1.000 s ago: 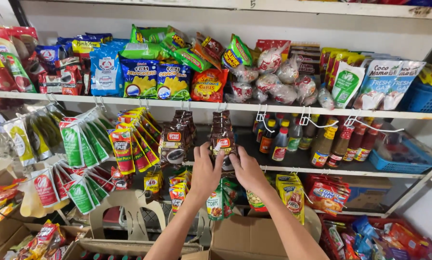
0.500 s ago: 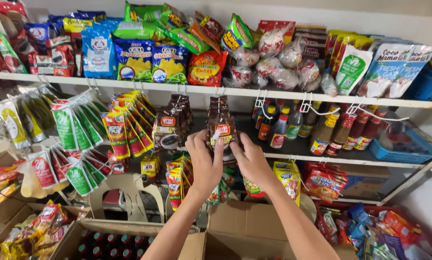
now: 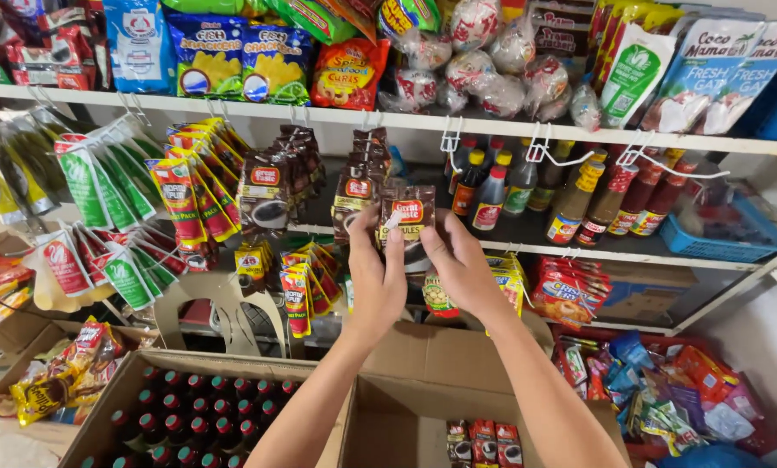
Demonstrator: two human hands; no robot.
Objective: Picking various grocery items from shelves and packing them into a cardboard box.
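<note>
Both my hands are raised in front of the shelving. My left hand [image 3: 376, 277] and my right hand [image 3: 460, 264] together pinch a small brown and red coffee sachet [image 3: 409, 217] by its lower corners and hold it upright. Just behind and to the left hang more brown coffee sachets [image 3: 354, 186] from a hook under the upper shelf [image 3: 406, 121]. Another bunch of the same sachets [image 3: 271, 186] hangs further left.
Sauce bottles [image 3: 492, 195] stand on the middle shelf to the right. Hanging sachet strips [image 3: 189, 186] fill the left. Below me are an open cardboard box [image 3: 432, 381] with a few sachets and a box of red-capped bottles [image 3: 189, 416]. Snack bags line the top shelf.
My view has moved closer and slightly down. Both hands have risen a little and now hold a single coffee sachet up in front of the hanging bunch.
</note>
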